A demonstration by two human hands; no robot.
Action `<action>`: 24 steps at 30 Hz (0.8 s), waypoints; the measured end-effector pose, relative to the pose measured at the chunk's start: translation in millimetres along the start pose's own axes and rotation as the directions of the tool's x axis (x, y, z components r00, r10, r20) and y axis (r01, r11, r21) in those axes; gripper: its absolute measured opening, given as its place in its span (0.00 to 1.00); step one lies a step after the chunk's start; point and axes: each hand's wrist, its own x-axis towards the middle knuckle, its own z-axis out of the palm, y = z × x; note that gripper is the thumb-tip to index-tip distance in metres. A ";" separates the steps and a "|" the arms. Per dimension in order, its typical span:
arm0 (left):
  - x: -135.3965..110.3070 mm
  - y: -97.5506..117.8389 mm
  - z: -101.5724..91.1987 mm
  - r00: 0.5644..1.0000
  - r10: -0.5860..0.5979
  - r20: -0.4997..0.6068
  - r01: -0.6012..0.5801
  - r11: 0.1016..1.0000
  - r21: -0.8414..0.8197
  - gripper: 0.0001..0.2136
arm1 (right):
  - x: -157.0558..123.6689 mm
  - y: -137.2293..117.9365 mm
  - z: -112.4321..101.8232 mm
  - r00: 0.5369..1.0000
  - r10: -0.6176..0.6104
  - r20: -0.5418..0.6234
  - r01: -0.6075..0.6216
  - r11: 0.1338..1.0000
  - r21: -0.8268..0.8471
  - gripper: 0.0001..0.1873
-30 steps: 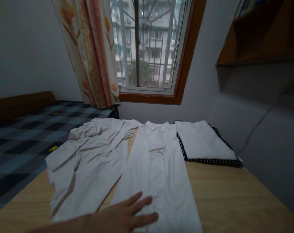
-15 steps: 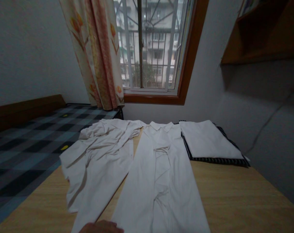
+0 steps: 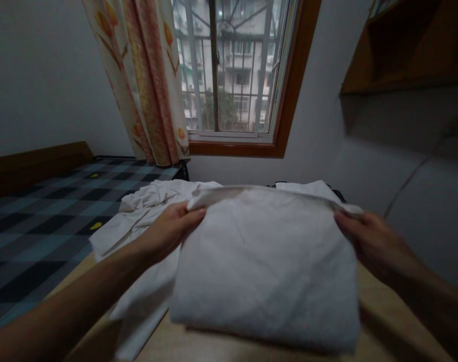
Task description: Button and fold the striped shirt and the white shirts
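Note:
My left hand (image 3: 168, 229) and my right hand (image 3: 367, 241) each pinch a far corner of a white shirt (image 3: 266, 266), which is doubled over on itself above the wooden table (image 3: 199, 344). The lifted edge stretches between my hands. A second, crumpled white garment (image 3: 153, 201) lies on the table to the left, partly under the folded one. Behind the raised edge a folded white cloth (image 3: 312, 187) on a dark striped piece peeks out at the back right.
A bed with a dark checked cover (image 3: 44, 211) stands at the left, beside the table. A flowered curtain (image 3: 146, 80) and a barred window (image 3: 229, 65) are ahead. A wooden shelf (image 3: 406, 45) hangs on the right wall.
The long white shirt lay flat with only my left hand near its hem. Now both hands hold it, and its lower part has been brought up and over toward the collar.

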 end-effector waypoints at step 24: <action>123.7 -88.0 70.9 0.911 0.187 0.367 -0.371 -0.015 0.928 0.26 | 187.2 117.5 82.8 0.858 -0.380 -0.346 0.116 0.800 -0.589 0.14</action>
